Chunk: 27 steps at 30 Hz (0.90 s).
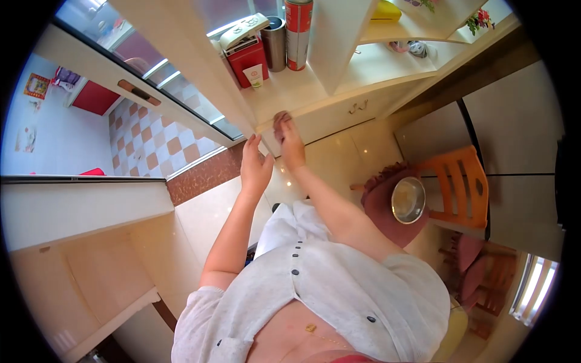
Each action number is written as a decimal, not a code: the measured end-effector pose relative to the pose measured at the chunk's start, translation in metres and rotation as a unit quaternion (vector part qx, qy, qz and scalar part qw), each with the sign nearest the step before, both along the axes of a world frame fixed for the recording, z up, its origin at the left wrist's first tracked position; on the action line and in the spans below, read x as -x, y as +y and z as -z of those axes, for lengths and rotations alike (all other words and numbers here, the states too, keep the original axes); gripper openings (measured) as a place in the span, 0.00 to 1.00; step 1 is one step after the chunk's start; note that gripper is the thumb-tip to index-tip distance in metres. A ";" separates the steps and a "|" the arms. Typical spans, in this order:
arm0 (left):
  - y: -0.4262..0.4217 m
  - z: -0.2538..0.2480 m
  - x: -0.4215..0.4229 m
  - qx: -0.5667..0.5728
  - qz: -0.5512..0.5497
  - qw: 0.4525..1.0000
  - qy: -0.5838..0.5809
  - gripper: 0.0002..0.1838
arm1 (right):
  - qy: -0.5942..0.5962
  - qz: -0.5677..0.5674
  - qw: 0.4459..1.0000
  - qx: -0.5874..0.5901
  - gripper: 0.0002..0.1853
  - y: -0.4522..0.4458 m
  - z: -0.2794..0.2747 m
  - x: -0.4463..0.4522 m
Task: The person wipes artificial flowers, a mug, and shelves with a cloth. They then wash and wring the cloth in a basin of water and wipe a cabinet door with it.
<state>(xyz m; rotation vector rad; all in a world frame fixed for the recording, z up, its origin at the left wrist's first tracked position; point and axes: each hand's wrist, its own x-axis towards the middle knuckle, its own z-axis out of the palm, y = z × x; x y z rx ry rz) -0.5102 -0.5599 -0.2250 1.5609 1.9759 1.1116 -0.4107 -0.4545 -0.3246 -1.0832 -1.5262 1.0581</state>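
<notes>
My left hand [256,164] is raised in front of the cabinet, its fingers extended and the thumb apart, with nothing in it. Just to its right, my right hand [290,142] reaches a little farther up, near the front edge of the cabinet counter [284,100]. Its fingers are stretched out but partly shaded, and I see nothing held. Beyond the hands on the counter stand a red box [243,57] with a cream top, a small white tube-like item [254,75], a dark metal cylinder [275,45] and a tall red-and-white can [298,36].
A sliding glass door [139,91] at left opens onto a checkered floor [151,136]. On the right, a metal bowl [408,200] rests on the cushioned seat of a wooden chair [457,187]. A grey refrigerator-like panel [514,127] stands behind it. Shelves [393,63] rise at the upper right.
</notes>
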 end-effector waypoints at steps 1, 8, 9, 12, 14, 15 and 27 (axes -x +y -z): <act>0.006 0.008 -0.005 0.010 0.007 1.000 0.000 0.30 | -0.138 0.126 0.973 -0.134 0.10 0.003 0.002 -0.009; 0.024 0.029 -0.033 0.028 0.029 0.999 -0.011 0.28 | 0.179 0.087 0.977 0.078 0.14 0.086 -0.010 -0.048; 0.025 0.033 -0.033 0.033 0.027 0.999 -0.020 0.27 | 0.185 0.130 0.962 0.156 0.17 0.087 -0.016 -0.039; 0.018 0.035 -0.030 0.063 0.026 0.997 -0.041 0.27 | 0.111 0.181 0.945 0.250 0.22 0.066 -0.031 -0.016; 0.014 0.035 -0.023 0.061 0.034 0.997 -0.037 0.27 | 0.037 0.189 0.947 0.259 0.24 0.050 -0.033 0.001; 0.013 0.035 -0.017 0.056 0.039 0.997 -0.033 0.27 | -0.007 0.182 0.945 0.270 0.26 0.040 -0.032 0.012; 0.009 0.054 0.040 0.032 0.044 0.998 -0.036 0.23 | -0.194 0.054 0.979 0.004 0.28 -0.040 0.007 0.084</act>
